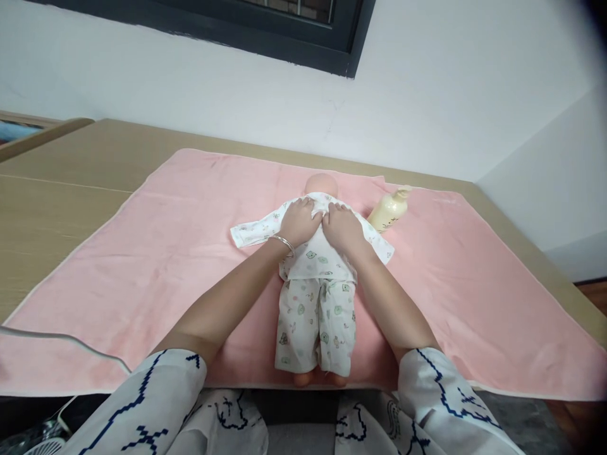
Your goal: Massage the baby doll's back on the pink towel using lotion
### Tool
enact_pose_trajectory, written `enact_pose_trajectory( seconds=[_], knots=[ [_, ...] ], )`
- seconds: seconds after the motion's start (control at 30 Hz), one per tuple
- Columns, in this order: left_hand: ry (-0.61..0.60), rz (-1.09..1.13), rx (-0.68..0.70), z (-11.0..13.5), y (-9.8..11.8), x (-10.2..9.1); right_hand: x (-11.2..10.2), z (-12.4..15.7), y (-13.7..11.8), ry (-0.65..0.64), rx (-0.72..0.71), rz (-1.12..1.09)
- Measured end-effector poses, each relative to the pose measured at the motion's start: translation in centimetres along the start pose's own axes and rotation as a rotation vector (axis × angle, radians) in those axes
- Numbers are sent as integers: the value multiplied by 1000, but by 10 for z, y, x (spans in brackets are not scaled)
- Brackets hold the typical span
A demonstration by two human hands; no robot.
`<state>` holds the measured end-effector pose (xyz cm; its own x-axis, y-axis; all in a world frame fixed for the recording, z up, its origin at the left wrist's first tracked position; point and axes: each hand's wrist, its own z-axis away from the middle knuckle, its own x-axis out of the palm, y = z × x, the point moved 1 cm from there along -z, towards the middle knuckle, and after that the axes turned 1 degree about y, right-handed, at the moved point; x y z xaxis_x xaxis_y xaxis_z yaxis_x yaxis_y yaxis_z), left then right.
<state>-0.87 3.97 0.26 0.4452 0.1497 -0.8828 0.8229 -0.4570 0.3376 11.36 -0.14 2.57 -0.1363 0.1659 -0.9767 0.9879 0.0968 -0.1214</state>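
A baby doll [321, 183] with a bald head lies stretched out, head away from me, dressed in a white patterned shirt [317, 259] and matching trousers [298, 322]. Its face does not show. My left hand [301, 222], with a bangle at the wrist, is on the upper part of the shirt, fingers curled onto the cloth near the neck. Mirroring it, my right hand [342, 224] closes on the cloth at the other side, the thumbs nearly touching. Both shirt sleeves spread outwards. Some fingertips are hidden in the fabric.
Under the doll a pink blanket [190, 253] covers much of the wooden table [57, 164]. A pale yellow pump bottle [389, 210] leans beside the right sleeve. A white cable [71, 339] crosses the blanket's left front corner. Behind rises a white wall [417, 95].
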Motion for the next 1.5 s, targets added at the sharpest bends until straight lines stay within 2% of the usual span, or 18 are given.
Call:
enact_pose_trajectory(
  seconds=[0.13,0.33,0.43,0.53,0.63,0.73,0.83,0.9,1.0,1.1,1.17,1.23,1.37,1.43,1.5],
  knots=[
    [-66,32,-46,-1,-2,-10,-10,13,-14,-24,-128,10],
    [-49,-155,21,19,24,-12,2,-14,18,-19,-66,-153],
    [-52,-106,34,12,15,-11,5,-14,17,1,-41,-128],
    [-100,-28,-18,2,-1,-10,-1,1,-1,-18,0,-71],
    [-126,-35,-65,2,-2,-10,-8,11,-12,-45,-14,-45],
    [-97,-118,-82,13,12,-11,-6,3,-1,-36,-36,-90],
    [-98,-154,-33,19,22,-12,4,-13,17,-23,-44,-121],
    [-110,-120,-5,15,17,-13,11,-18,20,-16,-31,-109],
    [-111,1,-15,2,-2,-14,14,-11,7,-6,6,-65],
    [-123,114,-50,-5,-15,-15,6,4,-11,-11,-11,-14],
    [-131,97,-78,-3,-11,-17,-3,10,-16,-31,-54,-27],
    [-118,4,-59,4,1,-19,-9,8,-10,-56,-86,-93],
    [-95,-146,105,17,22,-20,-6,-9,15,-62,-109,-231],
    [-82,-125,102,16,21,-17,3,-17,22,-37,-96,-233],
    [-54,-86,44,11,14,-12,13,-20,23,-2,-73,-207]
  ],
)
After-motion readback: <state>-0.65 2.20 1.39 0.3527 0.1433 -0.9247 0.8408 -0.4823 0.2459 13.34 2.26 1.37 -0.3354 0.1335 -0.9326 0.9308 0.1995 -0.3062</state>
